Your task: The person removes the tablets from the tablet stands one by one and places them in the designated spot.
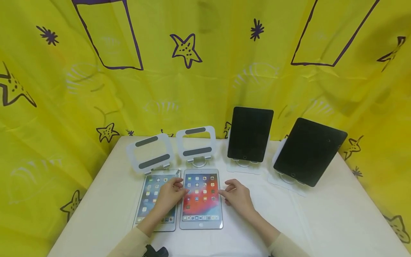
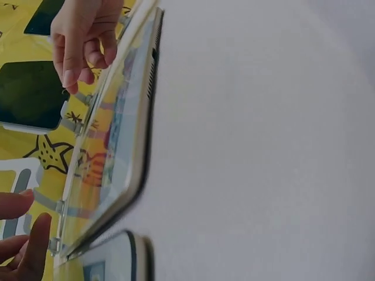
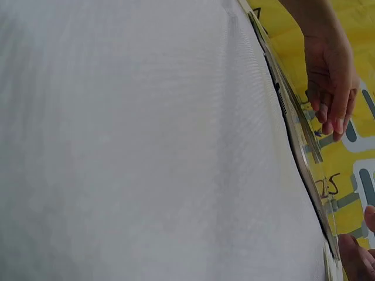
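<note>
A white tablet (image 1: 201,210) with a lit home screen lies flat at the middle of the table. My left hand (image 1: 170,196) hovers at its left edge, partly over a second lit tablet (image 1: 141,210) lying beside it. At the first tablet's right edge is my right hand (image 1: 239,198), fingers loosely bent. In the left wrist view, a gap shows between the thumb and finger of the left hand (image 2: 23,243), while the right hand (image 2: 88,35) hangs above the tablet's surface. Neither hand holds anything; whether a fingertip touches the tablet's edge is unclear.
Two white tablet stands with grey pads, a left stand (image 1: 154,162) and a middle stand (image 1: 197,151), stand behind the flat tablets. To the right, an upright dark tablet (image 1: 250,134) and a tilted dark tablet (image 1: 309,151) rest on stands. A yellow curtain (image 1: 205,89) hangs behind the white table (image 1: 250,235).
</note>
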Demonstrator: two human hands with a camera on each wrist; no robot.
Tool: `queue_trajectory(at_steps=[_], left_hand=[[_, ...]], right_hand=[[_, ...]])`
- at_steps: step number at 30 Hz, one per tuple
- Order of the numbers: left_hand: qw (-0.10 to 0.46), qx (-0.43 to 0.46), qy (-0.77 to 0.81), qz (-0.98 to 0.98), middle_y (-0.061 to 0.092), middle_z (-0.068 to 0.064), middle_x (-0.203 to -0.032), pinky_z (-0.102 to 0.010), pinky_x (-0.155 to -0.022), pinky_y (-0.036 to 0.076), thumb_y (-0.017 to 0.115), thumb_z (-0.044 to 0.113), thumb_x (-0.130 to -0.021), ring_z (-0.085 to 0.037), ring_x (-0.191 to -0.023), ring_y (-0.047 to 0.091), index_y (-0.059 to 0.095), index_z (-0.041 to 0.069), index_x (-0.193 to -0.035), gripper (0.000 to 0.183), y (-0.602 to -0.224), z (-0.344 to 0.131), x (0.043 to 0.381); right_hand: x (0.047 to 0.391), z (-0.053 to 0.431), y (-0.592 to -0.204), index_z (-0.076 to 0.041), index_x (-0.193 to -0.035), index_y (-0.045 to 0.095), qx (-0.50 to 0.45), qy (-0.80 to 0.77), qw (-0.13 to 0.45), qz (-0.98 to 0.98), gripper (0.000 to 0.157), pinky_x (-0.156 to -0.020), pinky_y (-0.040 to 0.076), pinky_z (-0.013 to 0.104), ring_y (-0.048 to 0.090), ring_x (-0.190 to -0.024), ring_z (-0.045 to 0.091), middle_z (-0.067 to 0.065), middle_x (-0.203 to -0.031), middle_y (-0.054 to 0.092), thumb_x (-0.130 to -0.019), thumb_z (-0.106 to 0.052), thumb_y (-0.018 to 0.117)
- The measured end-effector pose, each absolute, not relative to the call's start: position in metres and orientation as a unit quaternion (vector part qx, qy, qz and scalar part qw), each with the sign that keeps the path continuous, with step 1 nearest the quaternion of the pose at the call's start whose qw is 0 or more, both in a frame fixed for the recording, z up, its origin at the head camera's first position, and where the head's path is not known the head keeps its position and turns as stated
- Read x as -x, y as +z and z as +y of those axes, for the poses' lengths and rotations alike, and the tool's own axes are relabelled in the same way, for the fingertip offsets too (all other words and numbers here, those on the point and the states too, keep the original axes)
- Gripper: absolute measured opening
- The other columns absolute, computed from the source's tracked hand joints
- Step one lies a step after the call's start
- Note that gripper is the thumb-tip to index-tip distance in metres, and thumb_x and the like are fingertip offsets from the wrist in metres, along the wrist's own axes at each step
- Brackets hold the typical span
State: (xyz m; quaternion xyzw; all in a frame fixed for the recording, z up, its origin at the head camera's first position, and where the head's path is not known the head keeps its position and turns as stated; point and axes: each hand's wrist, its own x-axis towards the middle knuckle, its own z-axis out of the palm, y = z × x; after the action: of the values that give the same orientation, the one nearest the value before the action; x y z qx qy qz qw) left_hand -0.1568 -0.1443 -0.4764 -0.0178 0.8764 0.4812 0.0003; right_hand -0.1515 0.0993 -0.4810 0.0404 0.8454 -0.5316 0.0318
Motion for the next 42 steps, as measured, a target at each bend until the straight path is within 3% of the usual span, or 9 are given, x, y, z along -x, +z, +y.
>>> queue_trajectory(at_steps=[8,14,20,25,29,33,40,42], left_hand=[[-0.031,0.024,0.534,0.845,0.067,-0.014,-0.096,-0.022,-0.058,0.053,0.077,0.012,-0.076,-0.019,-0.077,0.065,0.06,-0.003,-0.117,0.047,-0.474,-0.129,0.156],[-0.025,0.019,0.638,0.769,0.061,-0.021,-0.108,-0.03,-0.061,0.058,0.076,0.012,-0.079,-0.026,-0.081,0.068,0.054,-0.002,-0.126,0.054,-0.474,-0.114,0.157],[-0.026,0.043,0.687,0.725,0.058,-0.022,-0.118,-0.033,-0.054,0.057,0.074,0.01,-0.08,-0.03,-0.082,0.069,0.05,0.001,-0.133,0.058,-0.478,-0.102,0.159],[-0.046,0.037,0.687,0.724,0.058,-0.021,-0.118,-0.026,-0.069,0.057,0.074,0.009,-0.08,-0.028,-0.097,0.065,0.051,0.001,-0.131,0.057,-0.477,-0.093,0.163],[-0.053,0.035,0.691,0.72,0.059,-0.019,-0.118,-0.034,-0.067,0.058,0.074,0.011,-0.08,-0.028,-0.1,0.064,0.052,0.002,-0.131,0.057,-0.475,-0.082,0.167],[-0.049,0.035,0.71,0.702,0.059,-0.019,-0.119,-0.041,-0.067,0.058,0.074,0.011,-0.081,-0.026,-0.101,0.064,0.052,0.003,-0.131,0.056,-0.472,-0.07,0.173],[-0.069,0.014,0.727,0.683,0.057,-0.027,-0.118,-0.024,-0.076,0.056,0.07,0.001,-0.082,-0.034,-0.104,0.062,0.051,-0.005,-0.128,0.051,-0.451,-0.057,0.177],[-0.076,0.009,0.721,0.688,0.057,-0.027,-0.119,-0.025,-0.08,0.055,0.071,0.001,-0.081,-0.036,-0.106,0.061,0.051,-0.007,-0.128,0.051,-0.445,-0.055,0.178]], right_hand=[[0.154,0.109,-0.485,-0.005,-0.111,0.063,-0.037,-0.545,-0.06,0.836,0.041,-0.054,0.05,0.02,0.061,-0.058,0.008,0.003,-0.08,0.067,-0.077,-0.024,0.079],[0.159,0.113,-0.485,-0.001,-0.113,0.061,-0.047,-0.621,-0.107,0.775,0.043,-0.059,0.054,0.02,0.063,-0.06,0.005,0.012,-0.087,0.068,-0.077,-0.016,0.079],[0.162,0.117,-0.485,0.003,-0.119,0.056,-0.068,-0.668,-0.131,0.729,0.045,-0.062,0.056,0.021,0.063,-0.064,0.002,0.02,-0.101,0.063,-0.08,-0.007,0.075],[0.164,0.121,-0.484,0.006,-0.122,0.053,-0.065,-0.696,-0.167,0.695,0.046,-0.063,0.056,0.022,0.065,-0.066,0.001,0.021,-0.102,0.061,-0.081,-0.004,0.073],[0.168,0.124,-0.484,0.01,-0.121,0.051,-0.045,-0.721,-0.208,0.66,0.044,-0.063,0.056,0.025,0.066,-0.068,0.003,0.013,-0.098,0.061,-0.082,0.0,0.07],[0.173,0.129,-0.485,0.012,-0.12,0.049,-0.041,-0.726,-0.24,0.643,0.044,-0.06,0.056,0.024,0.067,-0.068,0.003,0.016,-0.099,0.06,-0.082,0.003,0.069],[0.181,0.139,-0.481,0.006,-0.124,0.05,-0.063,-0.701,-0.244,0.667,0.048,-0.062,0.055,0.018,0.063,-0.071,-0.001,0.019,-0.108,0.057,-0.082,-0.004,0.071],[0.182,0.141,-0.477,0.006,-0.124,0.051,-0.065,-0.695,-0.247,0.672,0.048,-0.062,0.054,0.016,0.061,-0.071,-0.002,0.02,-0.108,0.056,-0.082,-0.001,0.071]])
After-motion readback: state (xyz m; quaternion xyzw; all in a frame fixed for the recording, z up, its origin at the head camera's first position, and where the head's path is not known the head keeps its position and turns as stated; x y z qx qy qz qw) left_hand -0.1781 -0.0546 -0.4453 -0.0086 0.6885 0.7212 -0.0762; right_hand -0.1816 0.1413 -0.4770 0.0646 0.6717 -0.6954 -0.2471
